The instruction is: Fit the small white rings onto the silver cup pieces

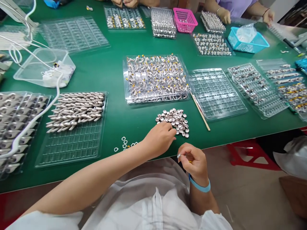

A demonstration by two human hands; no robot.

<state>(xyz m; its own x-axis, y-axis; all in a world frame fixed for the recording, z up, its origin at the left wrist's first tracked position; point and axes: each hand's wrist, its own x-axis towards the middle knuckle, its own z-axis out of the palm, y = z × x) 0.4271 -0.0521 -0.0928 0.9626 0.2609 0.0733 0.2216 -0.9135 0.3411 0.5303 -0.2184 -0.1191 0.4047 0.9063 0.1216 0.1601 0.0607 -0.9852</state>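
My left hand (160, 138) reaches over the green table (115, 73) to a pile of small round metal caps (174, 120). Its fingers are curled and pinched at the pile's near edge; what they hold is hidden. My right hand (194, 162) hovers at the table's front edge, closed on a small silver part with a bit of yellow showing. A few white rings (124, 143) lie left of my left wrist. Behind the pile sits a clear tray (155, 78) full of silver parts with yellow tips.
A thin wooden stick (200, 111) lies right of the pile beside an empty clear tray (216, 94). Trays of silver pieces (75, 110) fill the left side. Pink (184, 19) and blue (248, 40) baskets stand at the back, where other people's hands work.
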